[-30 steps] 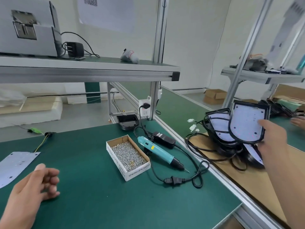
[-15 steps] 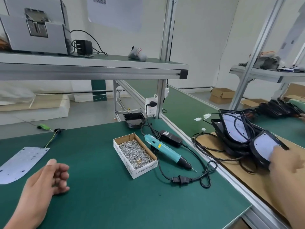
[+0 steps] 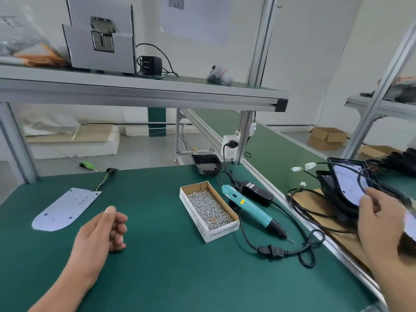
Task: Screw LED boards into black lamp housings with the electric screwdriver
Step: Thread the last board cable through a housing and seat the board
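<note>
Grey machine point(image 3: 101, 41) on shelf point(image 3: 144, 91); black adapter point(image 3: 150, 64) beside it; cardboard box point(image 3: 327, 138) beyond.

Bench mat point(image 3: 171, 271): matt green sheet. LED board point(image 3: 65, 210), far left: flat, pale sheet metal with a dull satin finish. Box point(image 3: 222, 231): raw brown cardboard inside and white printed paper outside, holding bright glossy metal screws point(image 3: 208, 209). Electric screwdriver point(image 3: 247, 208): smooth teal plastic body, black nose, metal bit. Power adapter point(image 3: 256, 192): smooth black plastic. Lamp housings point(image 3: 333, 194), right: black plastic, lying on plain brown cardboard point(image 3: 346, 244). Shelf frame point(image 3: 157, 95): brushed aluminium.
</note>
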`<state>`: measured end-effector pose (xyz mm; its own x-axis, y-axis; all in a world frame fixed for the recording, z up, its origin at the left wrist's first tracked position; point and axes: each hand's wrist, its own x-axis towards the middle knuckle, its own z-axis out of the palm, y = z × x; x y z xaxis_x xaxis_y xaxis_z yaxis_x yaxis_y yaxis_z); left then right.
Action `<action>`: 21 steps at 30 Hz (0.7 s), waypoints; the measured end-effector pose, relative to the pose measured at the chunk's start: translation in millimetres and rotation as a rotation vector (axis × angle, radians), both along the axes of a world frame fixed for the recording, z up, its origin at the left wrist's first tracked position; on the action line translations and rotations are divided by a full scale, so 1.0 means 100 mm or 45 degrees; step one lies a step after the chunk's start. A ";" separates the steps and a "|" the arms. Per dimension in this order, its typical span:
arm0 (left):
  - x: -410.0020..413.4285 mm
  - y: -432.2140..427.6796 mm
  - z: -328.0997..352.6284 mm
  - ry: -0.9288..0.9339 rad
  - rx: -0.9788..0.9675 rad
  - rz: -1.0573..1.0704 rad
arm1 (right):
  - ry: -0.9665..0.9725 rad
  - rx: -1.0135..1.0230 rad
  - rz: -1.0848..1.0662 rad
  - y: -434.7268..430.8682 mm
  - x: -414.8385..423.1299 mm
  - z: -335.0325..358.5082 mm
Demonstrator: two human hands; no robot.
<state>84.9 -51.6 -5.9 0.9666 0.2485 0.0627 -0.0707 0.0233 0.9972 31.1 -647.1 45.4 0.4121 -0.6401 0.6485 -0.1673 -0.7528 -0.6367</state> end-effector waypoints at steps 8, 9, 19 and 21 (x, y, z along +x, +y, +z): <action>0.01 0.01 -0.02 0.007 0.019 -0.028 | 0.232 -0.218 0.675 1.47 0.81 0.02; 0.01 0.01 -0.02 0.010 0.020 -0.029 | 0.261 -0.251 0.734 1.61 0.93 0.02; -0.05 -0.02 0.07 0.050 0.099 -0.017 | 0.724 -0.668 0.863 2.55 2.12 0.30; -0.06 -0.03 0.08 0.059 0.112 -0.017 | 0.890 -0.783 0.777 2.62 2.30 0.34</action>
